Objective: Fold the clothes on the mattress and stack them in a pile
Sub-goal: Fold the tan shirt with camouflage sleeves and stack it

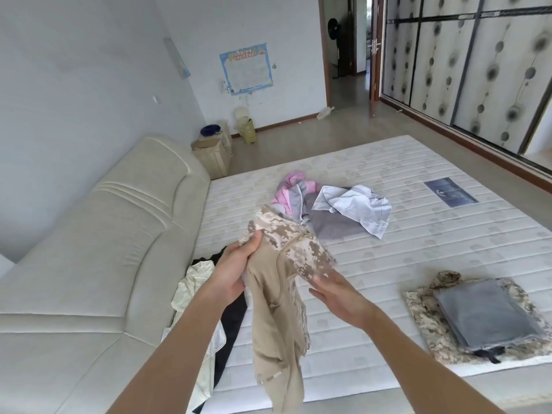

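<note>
Over the near-left part of the mattress [388,222], head view, I see the left hand [236,270] with fingers curled round the upper part of a tan and camo garment [280,294], holding it up off the bed so the tan tail hangs toward the near edge. Right hand [337,291] is just beside the cloth on its right, fingers roughly straight and spread, fingertips blurred at the camo edge; I can't tell if they touch it, and it has hold of nothing that I can see. Unfolded heap sits farther out at mid-mattress: pink and grey piece [291,189], pale blue shirt [358,210], grey item [331,225] partly under the shirt. More unfolded stuff at the near-left edge by the headboard [119,234]: a cream garment [194,282] and something black [233,318] beneath it. Finished pile is near right, well apart from the hands: folded camo piece [418,312] with a folded grey piece [490,315] on top. My read: two items done, this one is just picked up and not yet spread, so roughly a third through. Next move calls for the right hand to take the opposite edge, shake the garment flat and lay it on bare mattress between the heap and the pile before folding.
</note>
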